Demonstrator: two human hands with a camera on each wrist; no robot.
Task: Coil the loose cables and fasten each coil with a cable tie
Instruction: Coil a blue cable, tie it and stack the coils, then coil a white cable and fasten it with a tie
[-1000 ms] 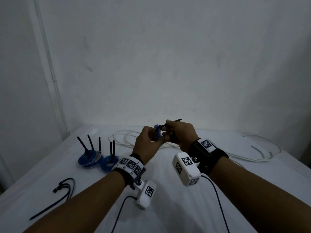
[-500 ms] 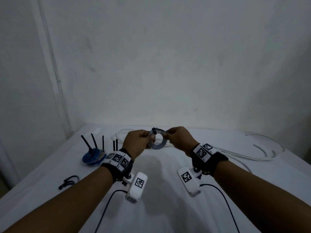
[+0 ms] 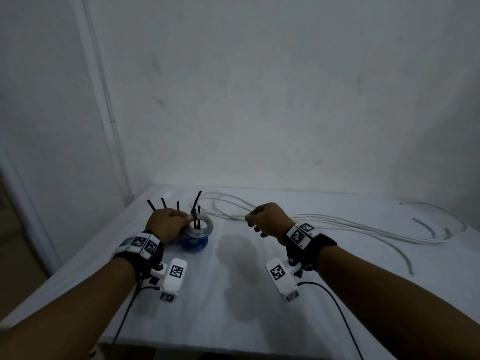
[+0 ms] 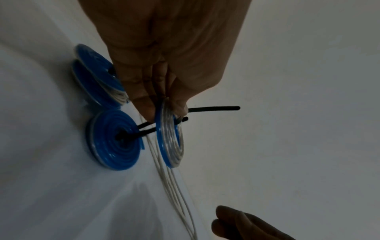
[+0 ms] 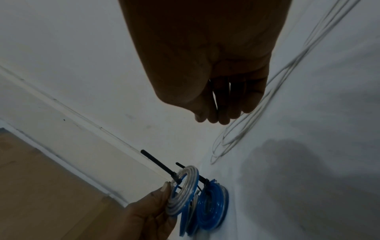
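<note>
My left hand [image 3: 172,222] pinches a small coil [image 3: 200,227] of clear and blue cable by its rim, flat just above a blue tied coil [image 3: 194,244] on the white table [image 3: 233,294]. A black cable tie [image 3: 197,201] fastened round the held coil sticks up. The left wrist view shows the fingers [image 4: 144,104] on the coil [image 4: 170,141] with the tie's tail [image 4: 213,108] pointing out. My right hand [image 3: 262,219] hovers to the right, loosely curled and holding nothing; in its own view the hand [image 5: 218,104] is empty. Loose white cables [image 3: 350,224] lie behind it.
More blue tied coils [image 4: 96,76] with upright black tie tails [image 3: 164,203] lie behind my left hand near the table's left edge. The white cables [image 5: 246,123] run in long loops towards the right. A wall stands close behind the table.
The hands have parted. My left hand carried the tied coil left and down over the blue coils. My right hand let go of it and drew away to the right.
</note>
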